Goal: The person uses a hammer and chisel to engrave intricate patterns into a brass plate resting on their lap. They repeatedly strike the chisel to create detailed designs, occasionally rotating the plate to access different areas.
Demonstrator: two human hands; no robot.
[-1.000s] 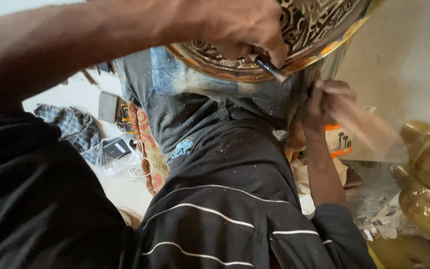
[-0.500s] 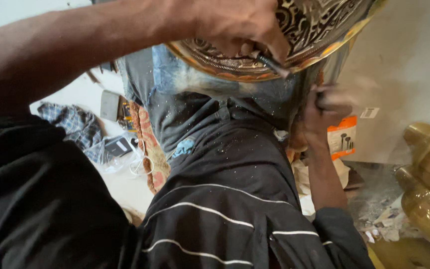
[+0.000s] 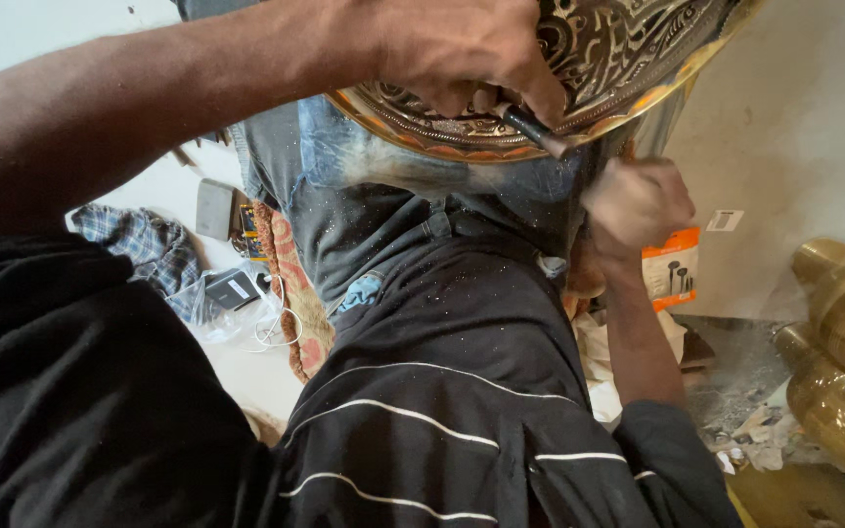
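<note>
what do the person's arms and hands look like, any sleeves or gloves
Both hands are bare, with no gloves, rings or watch in view. The left hand and right hand lead back along bare forearms to short black sleeves, part of a black shirt with thin white stripes, speckled with fine dust.

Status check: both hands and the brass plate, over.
Left hand grips dark chisel, tip on engraved brass plate. Right hand fisted just below the rim, blurred. Nothing between them.
</note>
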